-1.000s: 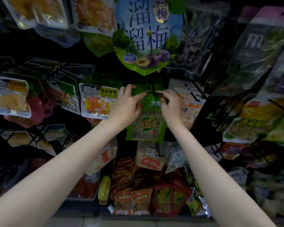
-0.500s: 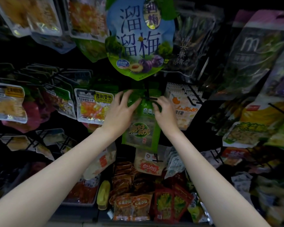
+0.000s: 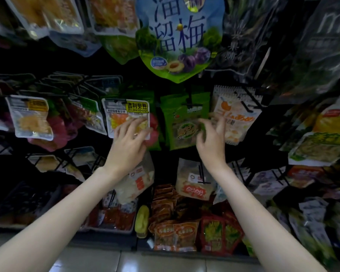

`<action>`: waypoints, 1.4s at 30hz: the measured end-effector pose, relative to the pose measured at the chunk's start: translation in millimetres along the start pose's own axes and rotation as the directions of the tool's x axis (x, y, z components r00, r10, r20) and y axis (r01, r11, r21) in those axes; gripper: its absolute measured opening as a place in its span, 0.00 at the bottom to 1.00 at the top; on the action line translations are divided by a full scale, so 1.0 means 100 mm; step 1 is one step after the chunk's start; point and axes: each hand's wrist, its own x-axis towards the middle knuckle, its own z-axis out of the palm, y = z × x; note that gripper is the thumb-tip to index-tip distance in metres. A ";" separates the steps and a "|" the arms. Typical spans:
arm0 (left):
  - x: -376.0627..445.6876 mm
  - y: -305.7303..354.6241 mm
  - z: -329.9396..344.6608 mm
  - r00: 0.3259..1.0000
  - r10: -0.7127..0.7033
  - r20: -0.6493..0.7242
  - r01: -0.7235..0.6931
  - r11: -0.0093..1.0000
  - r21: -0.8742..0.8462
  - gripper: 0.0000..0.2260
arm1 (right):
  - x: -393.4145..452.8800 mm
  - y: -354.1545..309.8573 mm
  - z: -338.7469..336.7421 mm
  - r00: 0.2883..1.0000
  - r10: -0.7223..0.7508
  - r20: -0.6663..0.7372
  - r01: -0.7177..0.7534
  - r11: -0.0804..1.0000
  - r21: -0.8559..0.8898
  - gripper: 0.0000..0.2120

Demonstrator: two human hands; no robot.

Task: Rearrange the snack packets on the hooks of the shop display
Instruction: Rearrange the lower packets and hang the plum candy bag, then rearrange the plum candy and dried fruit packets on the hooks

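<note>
Green packet [image 3: 183, 122] hung on its hook; left hand [image 3: 129, 142] loose over clear packet [image 3: 126, 114], right hand [image 3: 211, 140] empty, fingers slack — best square each packet gently.

Dim light, dark display rack [image 3: 114, 61], pale tiled floor [image 3: 161, 262]

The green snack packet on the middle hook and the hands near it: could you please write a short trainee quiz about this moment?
1. True or false: the green snack packet hangs on a hook.
2. Which packet does the left hand lie over? A) the clear packet with the yellow label B) the big blue plum bag C) the white packet with the orange fruit
3. Fill in: the right hand is at the green packet's ____ edge.

Key: 1 true; 2 A; 3 right.
</note>
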 end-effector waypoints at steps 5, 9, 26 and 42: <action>-0.22 -0.35 -0.05 0.975 -0.209 -0.069 0.203 0.975 -0.089 0.21 | -0.27 -0.22 0.23 0.950 -0.170 0.261 0.152 0.984 0.088 0.15; -0.27 -0.60 -0.14 0.964 -0.263 -0.033 0.253 0.949 -0.188 0.27 | -0.17 -0.57 0.40 0.937 -0.110 0.331 0.043 0.978 0.203 0.25; -0.46 -1.49 -0.58 0.986 -0.019 0.168 0.086 0.911 -0.403 0.29 | 0.08 -1.63 0.95 0.886 0.401 -0.232 -0.367 0.914 0.174 0.03; 0.40 -1.25 -1.76 0.989 -0.131 -0.069 -0.015 0.379 -0.925 0.09 | 0.61 -2.69 -0.09 0.947 -0.125 -0.297 0.130 0.991 -0.001 0.11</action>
